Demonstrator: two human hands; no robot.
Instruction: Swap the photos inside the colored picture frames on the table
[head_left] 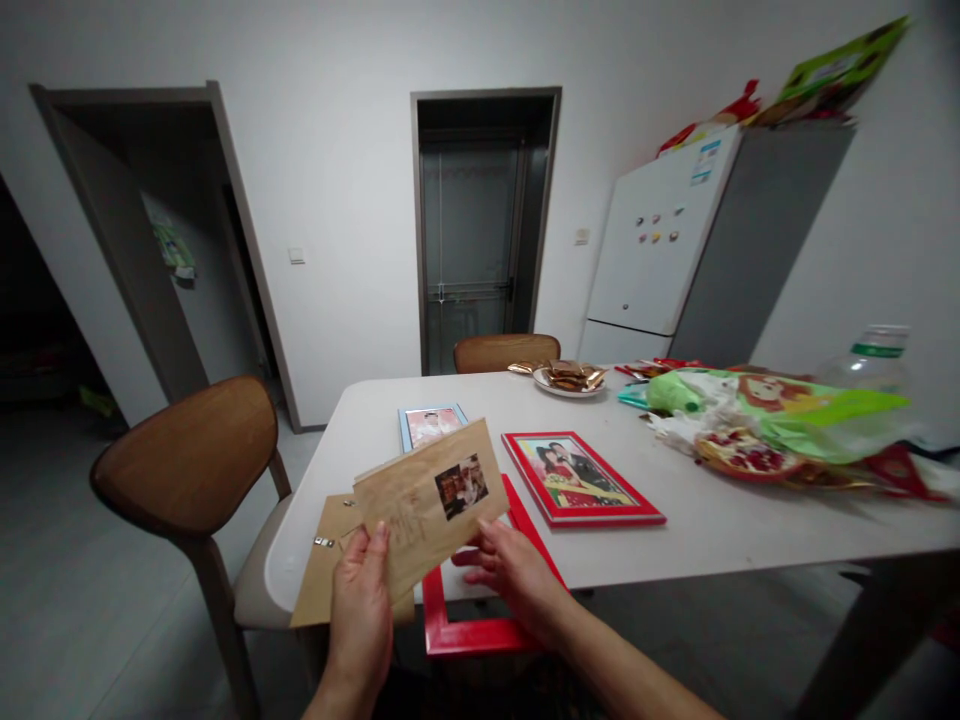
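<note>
A brown kraft-paper envelope with handwriting-like lines and a small dark picture is raised over the table's near edge. My left hand is closed on its lower left side, thumb on top. At its lower right edge, my right hand pinches the paper, the other fingers curled below. Partly hidden under the envelope and my right hand is a red picture frame, overhanging the table edge. A brown backing board with metal clips lies to the left. Behind are a red-framed couple photo and a light blue framed photo.
On the white table stand a plate of gold-wrapped packets, an opened pomegranate, a green plastic bag and a clear bottle. Wooden chairs stand at the left and far side. A fridge is behind.
</note>
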